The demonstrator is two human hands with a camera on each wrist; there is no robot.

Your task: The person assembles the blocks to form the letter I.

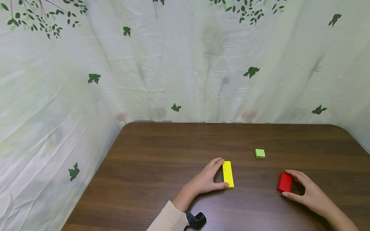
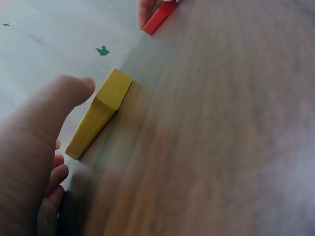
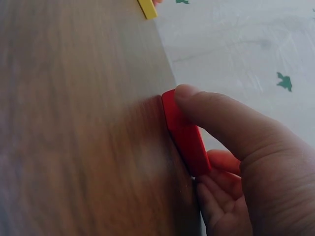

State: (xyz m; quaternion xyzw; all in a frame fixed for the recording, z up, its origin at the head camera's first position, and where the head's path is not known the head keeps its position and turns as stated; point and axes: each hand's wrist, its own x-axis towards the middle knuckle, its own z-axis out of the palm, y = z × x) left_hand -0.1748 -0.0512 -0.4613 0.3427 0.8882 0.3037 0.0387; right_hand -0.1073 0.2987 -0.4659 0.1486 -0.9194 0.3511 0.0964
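Observation:
My left hand [image 1: 206, 178] is at the left side of a long yellow block [image 1: 228, 175] lying flat on the table. Its fingertips are by the block's far end and its thumb is by the near end. In the left wrist view, the thumb [image 2: 74, 91] appears slightly apart from the yellow block [image 2: 101, 110], whose end face is uncovered. Farther right, my right hand [image 1: 310, 194] pinches a red block [image 1: 285, 182] between thumb and fingers. The right wrist view shows the thumb against one end of the red block [image 3: 184, 130], low at the tabletop.
A small light green block [image 1: 260, 153] lies farther back, between and beyond the hands. All of these are on a dark brown wooden table [image 1: 162, 150]. A pale curtain [image 1: 185, 64] with green leaf and bird prints hangs behind the table and along its left side.

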